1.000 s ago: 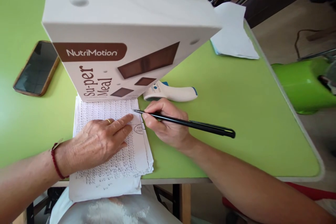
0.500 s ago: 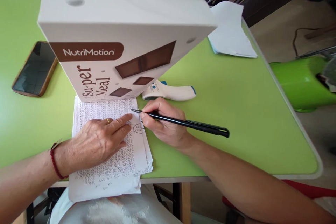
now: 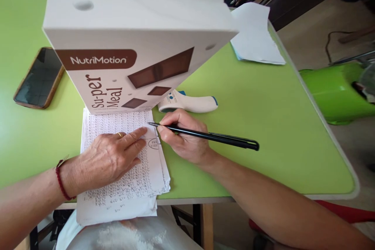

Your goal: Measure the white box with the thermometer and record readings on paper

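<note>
A stack of handwritten sheets of paper (image 3: 155, 168) lies at the front edge of the table, its lower end sticking out past the edge. My left hand (image 3: 108, 158) rests flat on the top sheet, fingers stretched to the right, with a ring and a red bracelet. In my right hand (image 3: 186, 136) a black pen (image 3: 228, 139) is pinched near its tip. The tip points left, at the right margin of the written lines; whether it touches the paper I cannot tell. The far end of the sheets meets the base of a standing white NutriMotion box (image 3: 117, 39).
Left of the box lies a phone (image 3: 39, 78) in a brown case. A white handheld thermometer (image 3: 196, 103) is beyond my right hand. Folded white papers (image 3: 254, 33) lie at the table's far right corner. A green bin (image 3: 336, 91) stands past the right edge of the green table (image 3: 278, 133).
The pen has tilted slightly, its back end a little higher and further right. My left hand stays in place on the paper.
</note>
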Available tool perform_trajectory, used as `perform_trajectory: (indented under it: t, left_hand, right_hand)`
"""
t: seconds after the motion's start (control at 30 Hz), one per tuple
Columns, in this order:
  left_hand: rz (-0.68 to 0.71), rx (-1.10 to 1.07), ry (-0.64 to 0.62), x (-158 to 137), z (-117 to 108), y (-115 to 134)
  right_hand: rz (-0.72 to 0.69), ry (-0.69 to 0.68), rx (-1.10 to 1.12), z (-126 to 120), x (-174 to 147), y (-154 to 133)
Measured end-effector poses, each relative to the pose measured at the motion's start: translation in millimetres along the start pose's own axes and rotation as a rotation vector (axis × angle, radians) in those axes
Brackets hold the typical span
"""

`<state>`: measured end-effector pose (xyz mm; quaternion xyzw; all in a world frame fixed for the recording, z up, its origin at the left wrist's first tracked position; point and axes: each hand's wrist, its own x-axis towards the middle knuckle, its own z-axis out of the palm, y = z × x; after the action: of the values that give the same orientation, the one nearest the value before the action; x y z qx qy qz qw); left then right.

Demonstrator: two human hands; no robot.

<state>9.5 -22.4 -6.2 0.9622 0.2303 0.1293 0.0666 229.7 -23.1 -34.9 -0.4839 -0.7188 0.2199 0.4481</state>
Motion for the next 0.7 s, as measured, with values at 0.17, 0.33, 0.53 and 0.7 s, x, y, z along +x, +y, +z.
perform_trajectory:
  t: [0.17,0.33,0.53,0.7]
  left_hand:
    - [0.000,0.010,-0.006,0.0,0.5,0.1]
    - [-0.007,0.003,-0.015,-1.2,0.9,0.0]
    - [-0.020,-0.008,-0.043,-1.6,-1.1,-0.1]
    - [-0.018,0.020,-0.062,-1.6,-2.3,0.3]
  right_hand:
    - [-0.010,-0.016,-0.016,-0.4,0.3,0.1]
    - [-0.019,-0.042,0.020,-1.5,2.0,-1.8]
    - [0.012,-0.036,0.009,-0.9,1.3,-1.2]
    - [0.003,-0.007,0.015,0.1,0.3,-0.1]
